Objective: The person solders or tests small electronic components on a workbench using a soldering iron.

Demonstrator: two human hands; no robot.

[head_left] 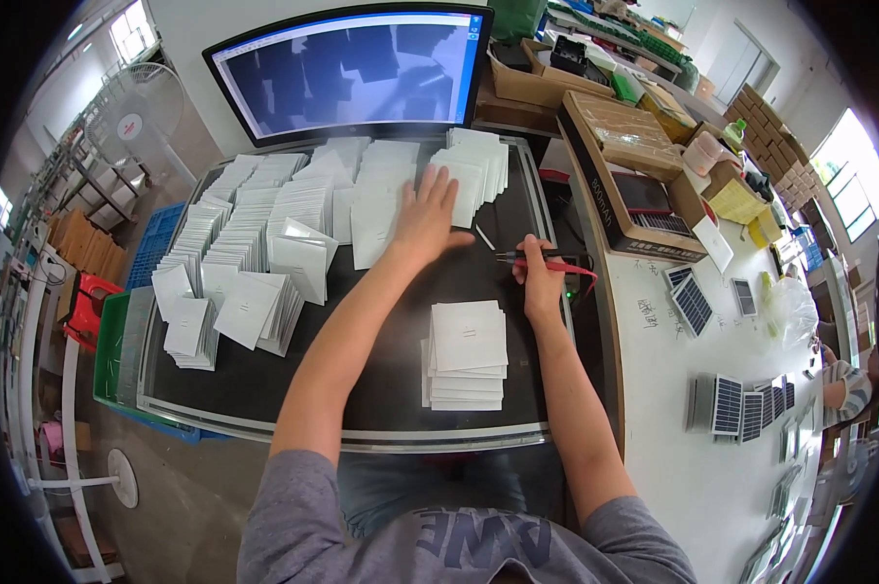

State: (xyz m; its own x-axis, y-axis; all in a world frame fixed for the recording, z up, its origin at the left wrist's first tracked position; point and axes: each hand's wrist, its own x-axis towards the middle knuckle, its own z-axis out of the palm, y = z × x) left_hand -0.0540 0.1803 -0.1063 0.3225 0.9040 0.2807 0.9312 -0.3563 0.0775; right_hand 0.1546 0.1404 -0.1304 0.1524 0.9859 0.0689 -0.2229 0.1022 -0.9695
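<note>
My left hand (426,219) reaches to the far middle of the black work surface (381,336). Its fingers are spread over the white square panels (376,209) there, and it grips nothing. My right hand (541,282) is closed around test probes (517,259) whose tips point left; a red lead (581,269) trails off to the right. Between my forearms, close to the front edge, stands a stack of white panels (469,336), each with two small wire marks. A thin white strip (484,237) lies near my left thumb.
Several leaning rows of white panels (240,238) fill the left of the surface. A monitor (347,73) stands behind. On the right, a white table (659,389) holds small solar panels (693,304) and an open carton (595,175). A green bin (113,346) sits at left.
</note>
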